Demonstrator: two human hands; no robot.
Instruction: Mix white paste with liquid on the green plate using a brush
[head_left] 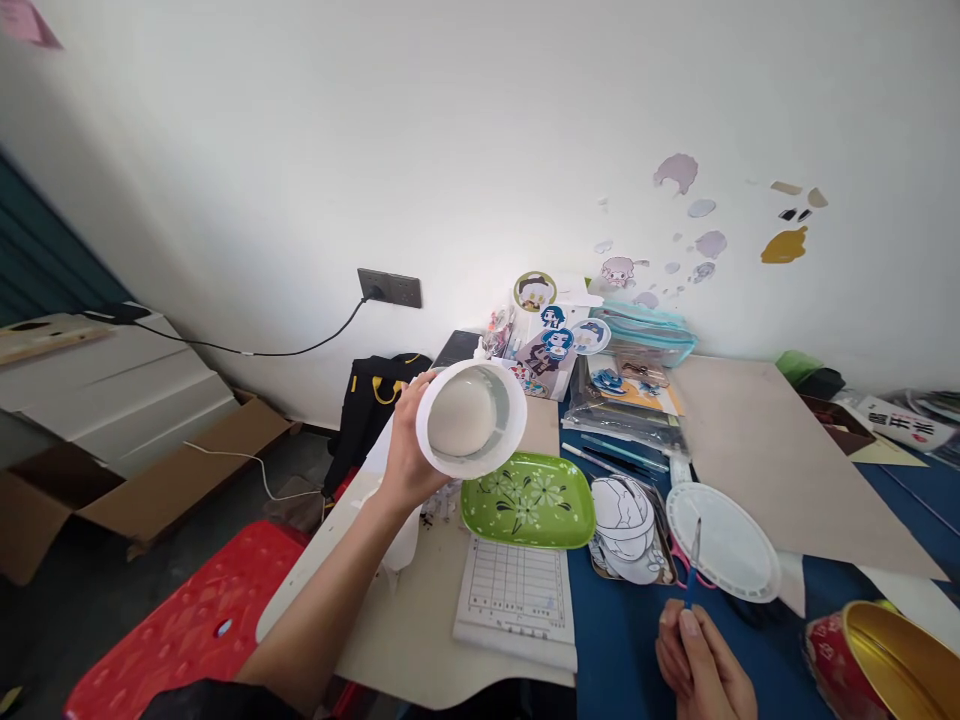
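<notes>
My left hand (411, 440) is wrapped round a white cup (471, 418), raised above the table and tilted so that its inside faces me. Pale liquid seems to lie in the bottom of it. At the lower right my right hand (703, 662) pinches a thin blue paintbrush (694, 565), its tip pointing up. Behind the brush lies a white oval palette or lid (724, 540). Below the cup sits a green flowered tray (529, 500), partly hidden by it. A printed form pad (517, 595) lies in front of the tray.
Paper cutouts (626, 525) fill a small box beside the tray, with pink scissors (681, 565) partly hidden nearby. A red-and-gold tin (877, 660) stands at the lower right. Pens (607, 460) and pouches (645, 335) lie further back. A red stool (195, 620) stands left of the table.
</notes>
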